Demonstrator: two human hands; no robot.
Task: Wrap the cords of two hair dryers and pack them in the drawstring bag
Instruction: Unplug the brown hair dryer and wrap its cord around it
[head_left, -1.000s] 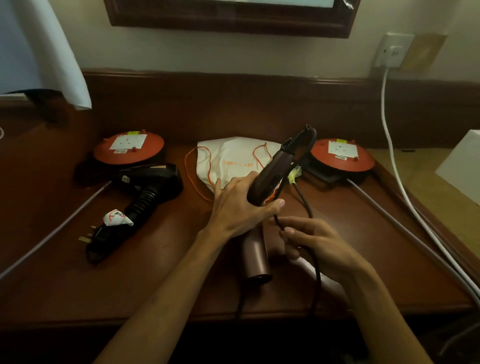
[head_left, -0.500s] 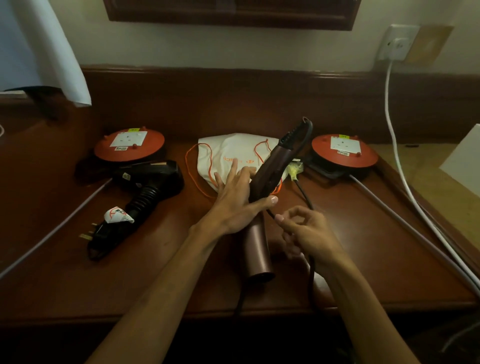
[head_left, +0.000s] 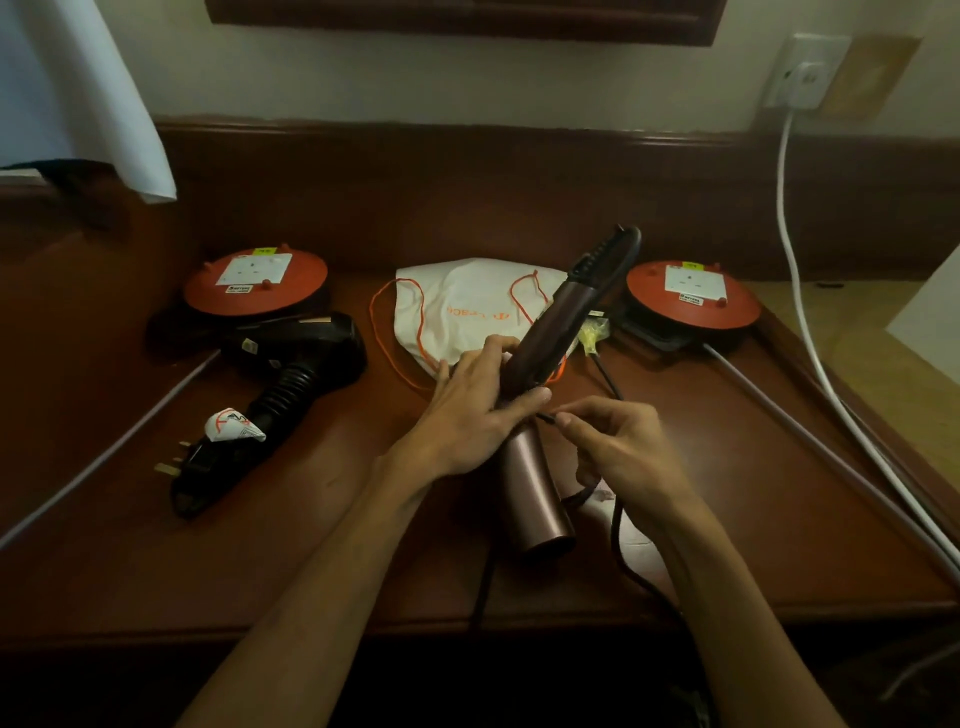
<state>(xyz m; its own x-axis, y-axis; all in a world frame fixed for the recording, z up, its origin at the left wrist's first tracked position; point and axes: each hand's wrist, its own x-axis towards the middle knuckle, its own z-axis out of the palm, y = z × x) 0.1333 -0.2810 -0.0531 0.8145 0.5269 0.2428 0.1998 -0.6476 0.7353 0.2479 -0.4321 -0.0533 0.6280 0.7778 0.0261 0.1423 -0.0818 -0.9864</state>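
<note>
Two hair dryers are on show in the head view, the only view there is. The black dryer (head_left: 291, 358) is lying at about 9 o'clock on the tabletop (head_left: 779, 467), with its cord bundled along the handle and its plug (head_left: 179, 462) poking out at the near end, so that one looks done already, going by how it lies. The brown dryer (head_left: 540, 410) is propped up dead centre, barrel end down toward 6 o'clock, handle pointing up toward 1 o'clock.

The grip of the left hand (head_left: 478, 410) is wrapped round the brown dryer's handle, thumb pressed on the right side. The grip of the right hand (head_left: 623, 447) is a narrow pinch, and the black cord (head_left: 618, 540) is held in it just beside the left thumb. From there the cord is seen trailing off the near tabletop edge toward 6 o'clock.

So the step in hand is judged to be winding the second cord. Next, the slack probably has to be pulled up and looped round the handle while the dryer is kept steady.

The drawstring bag (head_left: 467, 312), white with orange strings, is lying flat at 12 o'clock, not yet opened. Orange lettering is printed on it but can't be read properly. A red cord reel (head_left: 254, 283) at 10 o'clock and another red reel (head_left: 691, 296) at 2 o'clock each carry a white socket plate with a small label, too tiny to be read.
</note>
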